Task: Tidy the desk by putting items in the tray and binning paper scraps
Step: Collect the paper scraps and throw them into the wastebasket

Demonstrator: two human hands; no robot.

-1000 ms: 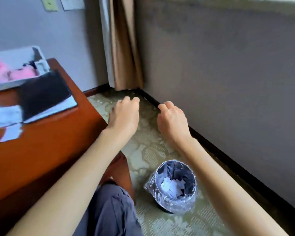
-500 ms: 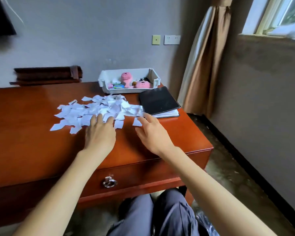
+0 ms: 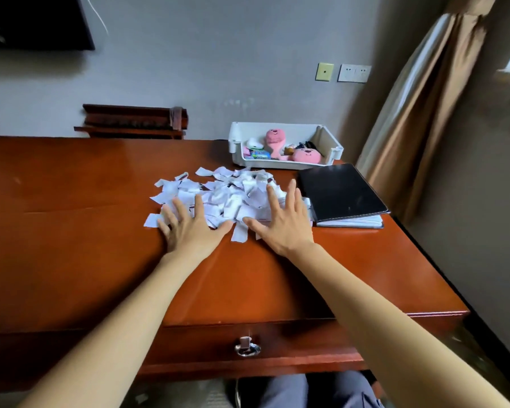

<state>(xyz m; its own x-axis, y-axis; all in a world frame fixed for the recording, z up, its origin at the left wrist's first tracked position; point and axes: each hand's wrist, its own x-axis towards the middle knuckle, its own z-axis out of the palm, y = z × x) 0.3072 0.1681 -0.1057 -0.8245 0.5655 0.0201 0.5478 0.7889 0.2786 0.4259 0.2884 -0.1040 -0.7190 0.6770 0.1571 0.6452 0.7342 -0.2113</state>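
Both hands lie flat on the polished reddish-brown wooden desk (image 3: pixel 71 245), at the near edge of the heap of small torn white paper scraps (image 3: pixel 227 195). The left hand (image 3: pixel 192 228) has its fingers spread wide, palm down, with the fingertips on the left part of the heap; it holds nothing. The right hand (image 3: pixel 286 222) is also spread wide and palm down, its fingers reaching over the right part of the heap, close to the black-covered notebook (image 3: pixel 340 192) that lies just beside the scraps.

Compared with half a second ago, the hands are further forward and more opened: then the fingers were only at the near border of the scraps and more together, now they cover the pile from both sides. The scraps look gathered in a tighter heap than before, when they spread more to the left. One second ago the hands were closed above the small bin on the floor; the bin is out of view now.

The white plastic tray (image 3: pixel 331 142) stands at the back of the desk, behind the scraps and the notebook. Inside it lie pink plush toys (image 3: pixel 305 154) and some small items that are too blurred to name.
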